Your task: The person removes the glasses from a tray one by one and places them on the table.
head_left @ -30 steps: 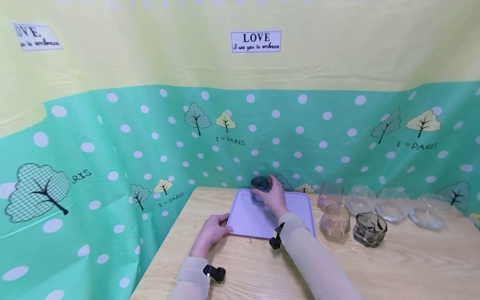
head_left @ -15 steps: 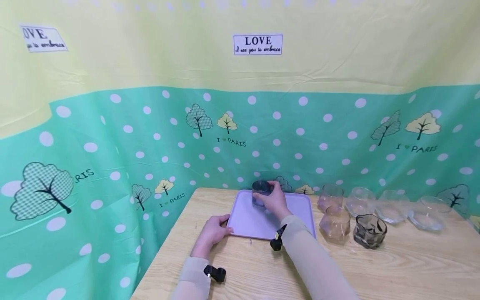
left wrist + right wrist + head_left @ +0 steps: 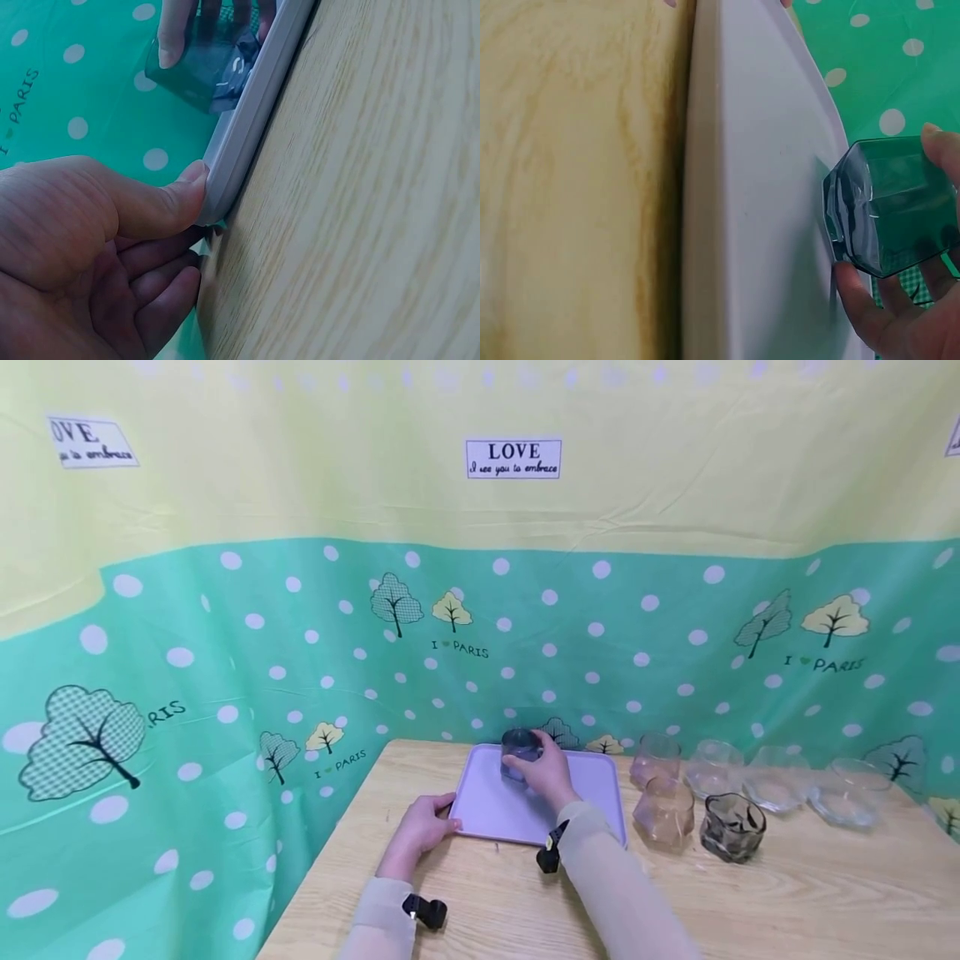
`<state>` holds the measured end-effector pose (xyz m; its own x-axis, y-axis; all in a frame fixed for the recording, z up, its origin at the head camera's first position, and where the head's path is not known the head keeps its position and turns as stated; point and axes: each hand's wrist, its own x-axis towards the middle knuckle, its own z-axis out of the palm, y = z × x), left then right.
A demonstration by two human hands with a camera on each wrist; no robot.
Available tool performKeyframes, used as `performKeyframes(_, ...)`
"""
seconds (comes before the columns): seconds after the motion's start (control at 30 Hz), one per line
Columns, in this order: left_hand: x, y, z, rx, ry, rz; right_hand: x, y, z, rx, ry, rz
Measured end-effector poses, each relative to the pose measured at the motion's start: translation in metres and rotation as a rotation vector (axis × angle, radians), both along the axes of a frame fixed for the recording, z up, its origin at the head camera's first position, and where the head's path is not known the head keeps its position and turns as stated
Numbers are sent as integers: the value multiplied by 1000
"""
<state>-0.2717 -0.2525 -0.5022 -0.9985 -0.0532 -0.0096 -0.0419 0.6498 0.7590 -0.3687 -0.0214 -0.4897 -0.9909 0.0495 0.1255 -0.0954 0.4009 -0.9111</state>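
A dark blue-grey drinking glass (image 3: 519,757) is over the back of the lilac tray (image 3: 495,817) in the head view. My right hand (image 3: 549,772) grips it around the side, thumb on one wall and fingers on the other. In the right wrist view the faceted glass (image 3: 900,206) appears close over the tray surface (image 3: 769,187), its shadow falling on it. My left hand (image 3: 422,825) pinches the tray's near left corner. The left wrist view shows the thumb (image 3: 161,210) on the tray rim (image 3: 244,120), the other fingers curled low beside it.
Right of the tray stand a pink glass (image 3: 655,762), an amber glass (image 3: 663,814) and a smoky dark glass (image 3: 733,828). Several clear glasses (image 3: 776,781) line the back right of the wooden table (image 3: 817,893). A green dotted curtain (image 3: 420,693) hangs directly behind.
My right hand has brought the dark glass slightly lower and nearer over the tray. The left hand keeps its hold on the corner. The head view has tilted up a little.
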Motion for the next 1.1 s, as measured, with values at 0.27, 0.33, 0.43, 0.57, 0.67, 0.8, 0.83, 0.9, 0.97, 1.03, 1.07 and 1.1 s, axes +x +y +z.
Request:
performKeyframes(0.27,2,0,-3,2,-4,-4,11,1,-3,11,2,-11)
performKeyframes(0.33,2,0,-4,0,-7,-9,14,2,-3,15,6,-14)
performKeyframes(0.43,2,1,-5,-2,-12,-8,16,3,-4,27,11,-18)
performKeyframes(0.57,1,1,-4,3,-10,1,15,3,-6,40,12,-19)
performKeyframes(0.67,2,1,-3,13,-14,10,15,3,-7,41,7,-16)
performKeyframes(0.8,2,1,-3,22,-18,10,15,2,-7,34,9,-13)
performKeyframes(0.83,2,1,-3,22,-17,9,16,2,-6,33,14,-12)
performKeyframes(0.9,1,1,-3,21,-15,11,16,2,-4,32,21,-10)
performKeyframes(0.97,1,1,-3,16,-9,11,17,2,-4,34,23,-10)
performKeyframes(1.03,1,0,-3,10,-9,13,17,2,-5,32,22,-13)
performKeyframes(1.07,1,0,-3,7,-8,12,17,2,-5,33,21,-15)
performKeyframes(1.1,1,-1,-3,4,-6,10,16,2,-6,32,21,-15)
